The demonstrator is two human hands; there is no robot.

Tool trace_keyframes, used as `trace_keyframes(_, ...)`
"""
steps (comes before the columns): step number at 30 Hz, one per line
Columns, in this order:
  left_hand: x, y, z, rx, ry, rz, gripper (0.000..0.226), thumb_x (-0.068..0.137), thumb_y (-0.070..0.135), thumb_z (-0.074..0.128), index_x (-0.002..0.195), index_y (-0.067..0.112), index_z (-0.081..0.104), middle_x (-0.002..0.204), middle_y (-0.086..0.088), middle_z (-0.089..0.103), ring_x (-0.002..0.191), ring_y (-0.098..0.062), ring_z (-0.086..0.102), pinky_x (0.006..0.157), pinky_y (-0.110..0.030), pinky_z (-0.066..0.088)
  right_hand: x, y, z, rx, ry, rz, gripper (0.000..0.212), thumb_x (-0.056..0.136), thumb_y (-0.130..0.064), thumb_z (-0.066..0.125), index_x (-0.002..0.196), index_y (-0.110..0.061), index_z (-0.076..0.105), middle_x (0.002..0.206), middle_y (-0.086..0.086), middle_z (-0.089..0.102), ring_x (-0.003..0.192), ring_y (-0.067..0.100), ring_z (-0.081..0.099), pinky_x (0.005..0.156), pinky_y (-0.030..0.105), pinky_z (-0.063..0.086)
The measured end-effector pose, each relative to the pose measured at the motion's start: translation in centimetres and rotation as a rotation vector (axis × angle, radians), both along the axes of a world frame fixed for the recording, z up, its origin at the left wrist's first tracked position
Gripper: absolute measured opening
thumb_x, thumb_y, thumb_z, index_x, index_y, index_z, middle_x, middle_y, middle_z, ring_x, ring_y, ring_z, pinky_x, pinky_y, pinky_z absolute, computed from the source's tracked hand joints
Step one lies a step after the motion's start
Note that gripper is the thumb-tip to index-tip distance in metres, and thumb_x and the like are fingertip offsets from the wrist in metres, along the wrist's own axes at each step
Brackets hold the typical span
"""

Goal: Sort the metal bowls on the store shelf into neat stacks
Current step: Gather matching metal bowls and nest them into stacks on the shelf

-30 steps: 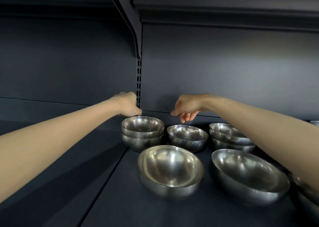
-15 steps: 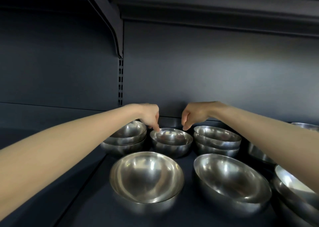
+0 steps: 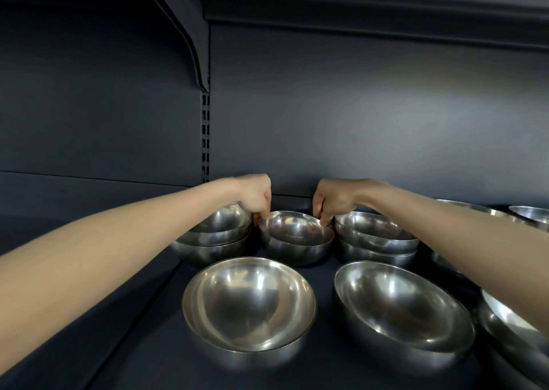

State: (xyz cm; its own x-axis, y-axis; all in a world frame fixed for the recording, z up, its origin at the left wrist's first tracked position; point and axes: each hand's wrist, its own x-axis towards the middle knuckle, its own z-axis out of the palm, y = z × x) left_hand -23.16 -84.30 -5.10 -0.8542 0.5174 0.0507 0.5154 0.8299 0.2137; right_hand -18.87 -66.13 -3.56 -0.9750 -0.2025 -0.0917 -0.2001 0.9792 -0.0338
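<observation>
At the back edge of the shelf [image 3: 142,348], between two stacks: one small bowl [image 3: 297,241], single, upright, seated on the shelf.

Left hand [image 3: 255,195]: fingers curled down, pinching the bowl's left rim. Right hand [image 3: 332,198]: fingers curled likewise, pinching the right rim. Thumbs are not clearly visible. The grip is narrow, fingertips only, on thin polished metal.

Left stack [image 3: 217,238]: two bowls nested, just beside the small bowl, partly behind the left forearm. Right stack [image 3: 377,241]: two bowls nested, just beside it on the other flank. Large bowl [image 3: 248,309] and second large bowl [image 3: 401,315]: toward the front edge, both tilted, unstacked. Further bowls sit at the right end, partly hidden by the right arm.

Hazards, as judged:
- The rim slips from the fingertip pinch, smooth steel giving little purchase, and the bowl drops onto a neighbour.
- Knuckles or rim catch either stack on lifting, the gaps being slight, and knock its top bowl askew.
- The forearms pass low over the large bowls, so a dip could rock them toward the front edge.
- Nesting off-centre leaves a leaning stack.
</observation>
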Motion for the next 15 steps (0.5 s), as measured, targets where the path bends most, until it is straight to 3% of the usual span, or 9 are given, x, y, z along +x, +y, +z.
trace_keyframes(2,-0.1,-0.1,0.4,0.031,0.005,0.003,0.015,0.076,0.008,0.068,0.064,0.016,0.071,0.067,-0.004,0.068,0.06,-0.01,0.058,0.063,-0.021,0.043,0.2,-0.1,0.4,-0.002,0.025,-0.005,0.008,0.077,-0.003,0.071,0.084,-0.004,0.07,0.066,-0.002,0.058,0.063,0.011,0.049,0.054,0.02,0.038)
trace_keyframes(4,0.0,-0.2,1.0,0.061,0.007,0.006,0.019,0.077,0.006,0.065,0.062,0.016,0.068,0.065,-0.004,0.068,0.056,-0.008,0.058,0.06,-0.02,0.042,0.4,-0.1,1.0,-0.002,0.055,-0.023,0.01,0.078,-0.001,0.067,0.087,-0.002,0.071,0.064,-0.005,0.059,0.069,0.012,0.053,0.061,0.023,0.043)
trace_keyframes(7,0.4,-0.5,2.3,0.124,0.024,0.011,0.013,0.079,0.005,0.064,0.069,0.009,0.072,0.054,0.004,0.065,0.043,0.003,0.054,0.06,-0.019,0.042,0.4,0.1,2.3,-0.039,0.123,-0.052,0.018,0.08,-0.002,0.063,0.094,-0.006,0.073,0.068,-0.007,0.063,0.081,0.015,0.06,0.078,0.027,0.049)
trace_keyframes(12,1.4,-2.8,5.7,0.183,0.096,0.041,0.013,0.083,0.004,0.062,0.087,-0.001,0.074,0.066,-0.003,0.066,0.041,0.006,0.054,0.053,-0.01,0.042,0.6,-1.1,5.2,-0.181,0.231,-0.011,0.019,0.083,-0.003,0.059,0.094,-0.006,0.074,0.081,0.004,0.069,0.081,0.014,0.06,0.083,0.031,0.051)
trace_keyframes(15,1.9,-5.4,7.0,0.192,0.136,0.088,0.013,0.083,0.004,0.063,0.088,-0.001,0.074,0.069,-0.007,0.066,0.042,0.003,0.055,0.055,-0.014,0.041,0.7,-3.2,6.0,-0.24,0.29,0.025,0.02,0.083,-0.002,0.056,0.091,-0.006,0.074,0.088,0.006,0.071,0.08,0.011,0.059,0.079,0.026,0.05)
